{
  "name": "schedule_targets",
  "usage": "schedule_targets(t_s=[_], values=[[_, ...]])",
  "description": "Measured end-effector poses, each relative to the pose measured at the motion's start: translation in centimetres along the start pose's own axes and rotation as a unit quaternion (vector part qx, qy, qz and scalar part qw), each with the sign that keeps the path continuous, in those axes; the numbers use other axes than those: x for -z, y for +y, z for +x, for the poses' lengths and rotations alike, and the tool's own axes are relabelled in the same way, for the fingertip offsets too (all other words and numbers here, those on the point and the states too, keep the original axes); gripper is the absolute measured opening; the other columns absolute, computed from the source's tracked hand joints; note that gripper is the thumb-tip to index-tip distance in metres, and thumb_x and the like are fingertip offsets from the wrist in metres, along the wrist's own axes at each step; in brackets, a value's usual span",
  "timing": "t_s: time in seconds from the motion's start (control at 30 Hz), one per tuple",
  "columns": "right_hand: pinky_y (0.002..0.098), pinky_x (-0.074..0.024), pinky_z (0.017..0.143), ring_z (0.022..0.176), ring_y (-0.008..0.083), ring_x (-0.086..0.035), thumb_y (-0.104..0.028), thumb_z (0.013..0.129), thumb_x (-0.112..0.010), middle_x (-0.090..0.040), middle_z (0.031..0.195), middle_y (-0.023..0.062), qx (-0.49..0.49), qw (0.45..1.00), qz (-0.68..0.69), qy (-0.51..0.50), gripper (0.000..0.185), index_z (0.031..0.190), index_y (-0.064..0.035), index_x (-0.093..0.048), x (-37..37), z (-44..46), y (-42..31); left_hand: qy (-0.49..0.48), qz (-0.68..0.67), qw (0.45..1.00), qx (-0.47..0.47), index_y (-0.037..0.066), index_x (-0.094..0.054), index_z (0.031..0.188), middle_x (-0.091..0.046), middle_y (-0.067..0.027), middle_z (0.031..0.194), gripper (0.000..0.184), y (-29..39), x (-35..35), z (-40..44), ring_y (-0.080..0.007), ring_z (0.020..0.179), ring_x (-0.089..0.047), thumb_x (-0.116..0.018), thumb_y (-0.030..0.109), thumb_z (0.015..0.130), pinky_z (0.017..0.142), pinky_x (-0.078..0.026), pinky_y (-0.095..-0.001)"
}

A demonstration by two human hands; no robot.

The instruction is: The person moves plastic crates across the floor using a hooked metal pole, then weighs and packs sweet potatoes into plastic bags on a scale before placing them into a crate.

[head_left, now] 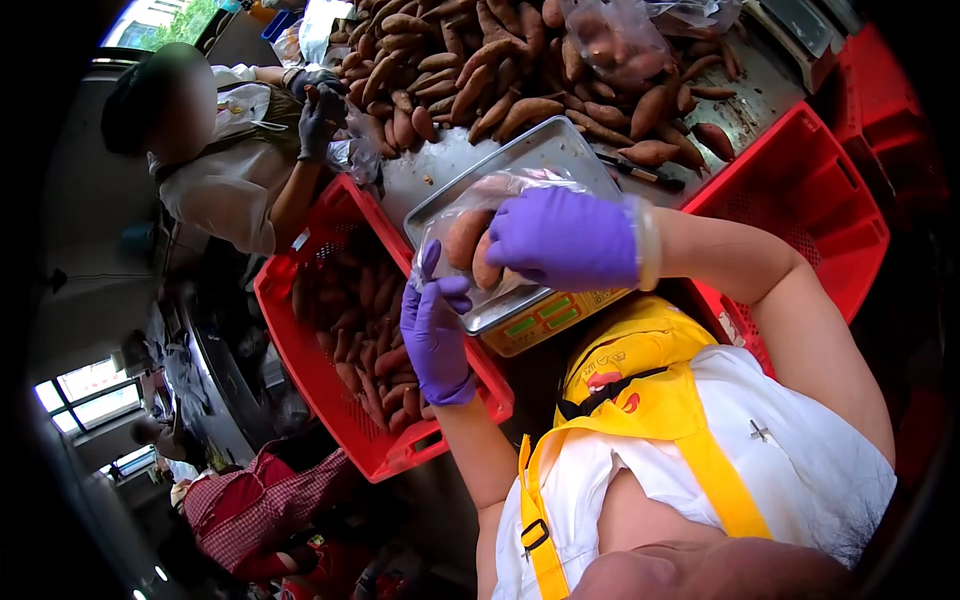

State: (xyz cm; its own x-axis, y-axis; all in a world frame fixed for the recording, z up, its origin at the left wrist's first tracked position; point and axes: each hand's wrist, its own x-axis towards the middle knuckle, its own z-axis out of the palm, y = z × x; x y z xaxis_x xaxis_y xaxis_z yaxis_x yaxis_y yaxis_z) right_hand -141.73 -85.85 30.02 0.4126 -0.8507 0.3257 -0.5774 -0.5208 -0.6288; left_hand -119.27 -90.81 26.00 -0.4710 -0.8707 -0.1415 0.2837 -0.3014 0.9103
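Observation:
My left hand (437, 335), in a purple glove, has its fingers bent at the near left edge of a clear plastic bag (520, 183), pinching the film. My right hand (565, 237), gloved the same way, is closed over the bag's right side, its fingertips beside the sweet potatoes (466, 238) inside. What lies under its curled fingers is partly hidden. The bag rests on the metal pan of a weighing scale (550, 140), whose yellow front carries lit green displays (540, 318).
A large pile of sweet potatoes (470, 60) covers the table beyond the scale, with another plastic bag (620, 45) on it. Red crates stand left (385, 462) and right (850, 220). A gloved co-worker (230, 190) stands at left. A dark-handled tool (640, 172) lies behind the scale.

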Motion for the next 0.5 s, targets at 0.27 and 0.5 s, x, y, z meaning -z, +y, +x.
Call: schedule_targets(t_s=[0.27,0.5], values=[[0.0413,-0.0515,0.073,0.077,0.0337,-0.066,-0.026,0.065,-0.073,-0.067,0.078,0.0158,-0.272,0.944,-0.178,-0.061,0.024,0.081,-0.0084,-0.068,-14.0,-1.9,8.0,0.027,0.078,0.997,-0.011,0.0,-0.047,0.135,-0.068,-0.0058,0.09,0.045,-1.4,2.2,-1.3,-0.0077,0.069,-0.056,-0.055,0.01,0.092,0.07,-0.043,-0.02],[0.0321,-0.0507,0.078,0.084,0.0214,-0.064,-0.02,0.074,-0.076,-0.068,0.096,0.0107,-0.288,0.949,0.098,0.081,0.045,0.113,-0.0049,-0.062,-7.0,-3.0,3.3,0.162,0.211,0.941,-0.21,-0.001,-0.051,0.131,-0.06,-0.0086,0.115,0.048,-4.2,4.9,-2.5,-0.0149,0.107,-0.056,-0.067,0.004,0.085,0.093,-0.044,-0.0269]])
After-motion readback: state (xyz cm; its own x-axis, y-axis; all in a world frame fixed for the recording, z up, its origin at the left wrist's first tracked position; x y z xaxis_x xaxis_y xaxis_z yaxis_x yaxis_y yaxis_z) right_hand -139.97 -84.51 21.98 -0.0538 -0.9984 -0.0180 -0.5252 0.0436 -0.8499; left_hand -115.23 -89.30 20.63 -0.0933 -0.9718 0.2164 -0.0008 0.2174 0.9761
